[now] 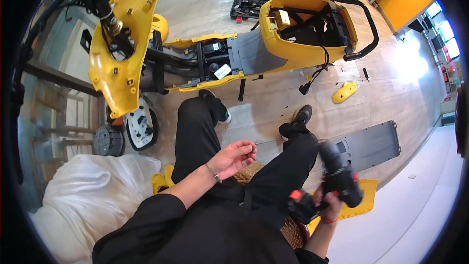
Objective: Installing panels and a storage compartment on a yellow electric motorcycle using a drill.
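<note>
My right hand [331,206] is wrapped round the grip of a black cordless drill [342,178] with red accents, held out to the right of my right leg. The drill's front end is smeared by motion. Over my lap, my left hand [237,159] has its fingers curled in with thumb and fingertips together; whatever is pinched there, if anything, is too small to name. Ahead of me stands a partly stripped yellow scooter [298,24], its frame and inner parts bare. Its yellow front panel [124,49] hangs round the steering column at the left.
An opened black tool case [255,0] lies beyond the scooter. On the floor at the right are a small yellow cover [345,92] and a grey panel [373,144]. A yellow panel [364,200] lies beside my right arm. White plastic sheeting [97,200] covers something at the left.
</note>
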### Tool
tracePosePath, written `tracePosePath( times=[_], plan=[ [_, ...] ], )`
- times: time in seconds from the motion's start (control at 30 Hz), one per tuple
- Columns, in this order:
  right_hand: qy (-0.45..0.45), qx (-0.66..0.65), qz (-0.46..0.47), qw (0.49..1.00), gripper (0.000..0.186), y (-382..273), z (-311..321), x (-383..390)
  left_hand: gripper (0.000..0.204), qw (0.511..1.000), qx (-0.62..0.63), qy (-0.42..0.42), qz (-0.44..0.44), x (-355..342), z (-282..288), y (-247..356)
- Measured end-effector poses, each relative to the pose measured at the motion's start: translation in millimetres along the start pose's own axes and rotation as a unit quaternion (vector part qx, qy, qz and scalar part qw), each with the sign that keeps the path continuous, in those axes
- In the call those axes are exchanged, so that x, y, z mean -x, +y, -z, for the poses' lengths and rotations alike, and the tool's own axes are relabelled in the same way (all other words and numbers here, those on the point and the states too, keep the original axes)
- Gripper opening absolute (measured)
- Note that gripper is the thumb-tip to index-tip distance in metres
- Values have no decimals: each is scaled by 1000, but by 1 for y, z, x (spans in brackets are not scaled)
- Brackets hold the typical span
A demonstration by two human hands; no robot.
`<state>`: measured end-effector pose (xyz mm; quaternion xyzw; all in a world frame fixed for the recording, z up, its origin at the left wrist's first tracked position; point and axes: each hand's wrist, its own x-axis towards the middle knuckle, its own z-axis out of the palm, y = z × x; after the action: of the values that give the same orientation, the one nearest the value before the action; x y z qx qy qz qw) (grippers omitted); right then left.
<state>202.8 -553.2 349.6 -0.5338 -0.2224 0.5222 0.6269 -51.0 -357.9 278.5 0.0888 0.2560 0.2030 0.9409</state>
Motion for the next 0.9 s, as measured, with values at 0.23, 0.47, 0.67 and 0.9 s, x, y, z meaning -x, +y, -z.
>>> tracePosePath(
  times=[0.23, 0.47, 0.67, 0.9],
  plan=[
    [-130, 95, -55, 985, 29, 44, -76, 30, 17, 993, 85, -48, -68, 31, -1, 11],
    [-227, 323, 59, 917, 33, 38, -91, 32, 18, 985, 119, -86, -89, 57, -4, 26],
    [-181, 300, 54, 935, 36, 51, -83, 43, 19, 985, 115, -88, -92, 63, -5, 27],
    [-104, 309, -109, 939, 33, 44, -95, 50, 18, 987, 85, -88, -105, 62, -3, 27]
  ],
)
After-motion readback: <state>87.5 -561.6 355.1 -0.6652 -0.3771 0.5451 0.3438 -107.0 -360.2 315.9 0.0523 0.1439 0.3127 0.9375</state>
